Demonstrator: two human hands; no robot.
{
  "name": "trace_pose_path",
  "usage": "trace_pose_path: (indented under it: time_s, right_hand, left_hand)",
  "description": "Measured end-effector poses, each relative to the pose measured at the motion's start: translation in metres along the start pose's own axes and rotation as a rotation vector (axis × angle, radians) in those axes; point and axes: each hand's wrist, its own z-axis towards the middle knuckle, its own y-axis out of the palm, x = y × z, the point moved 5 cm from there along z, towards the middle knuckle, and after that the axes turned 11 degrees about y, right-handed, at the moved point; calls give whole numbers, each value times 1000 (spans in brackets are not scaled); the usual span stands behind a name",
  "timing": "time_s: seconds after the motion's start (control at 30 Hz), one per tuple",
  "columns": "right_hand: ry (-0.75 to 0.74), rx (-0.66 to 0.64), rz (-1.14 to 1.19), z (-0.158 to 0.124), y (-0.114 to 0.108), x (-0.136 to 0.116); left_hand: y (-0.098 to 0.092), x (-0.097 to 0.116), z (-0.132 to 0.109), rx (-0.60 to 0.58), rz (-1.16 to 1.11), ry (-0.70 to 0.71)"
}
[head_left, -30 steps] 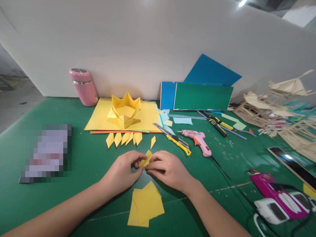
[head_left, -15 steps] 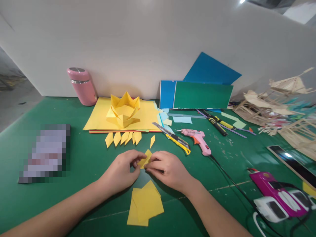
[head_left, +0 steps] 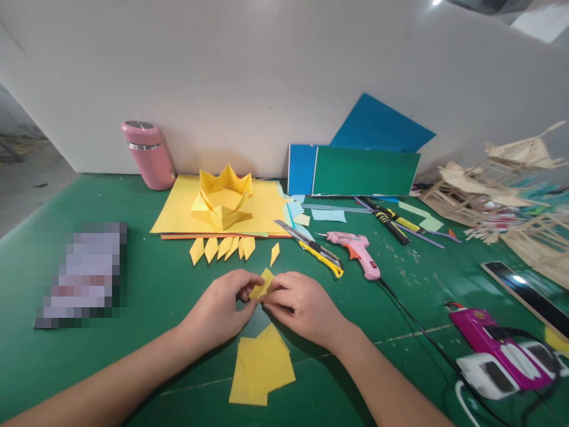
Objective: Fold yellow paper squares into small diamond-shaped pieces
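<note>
A small yellow paper is held between my two hands over the green table. My left hand pinches its left side, thumb and fingers curled at the paper's edge. On the right side, my right hand has its fingers closed on the same paper. Below them lie several loose yellow squares. Beyond the hands is a row of folded yellow pieces, with one single folded piece apart from it. A yellow folded paper crown shape stands on yellow sheets.
A yellow-handled cutter and a pink glue gun with its cord lie right of centre. A pink bottle stands at back left. A power strip, phone and wooden models occupy the right.
My left thumb has moved slightly to the right and closer to my right fingertips, covering the paper's lower edge. My right hand has hardly moved.
</note>
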Motion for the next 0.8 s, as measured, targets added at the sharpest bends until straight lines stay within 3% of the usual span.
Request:
trace_pose_path:
  time_s: [0.8]
  right_hand:
    - [29,-29,3,-1,0,0]
  left_hand:
    - [2,0,3,-13,13,-41]
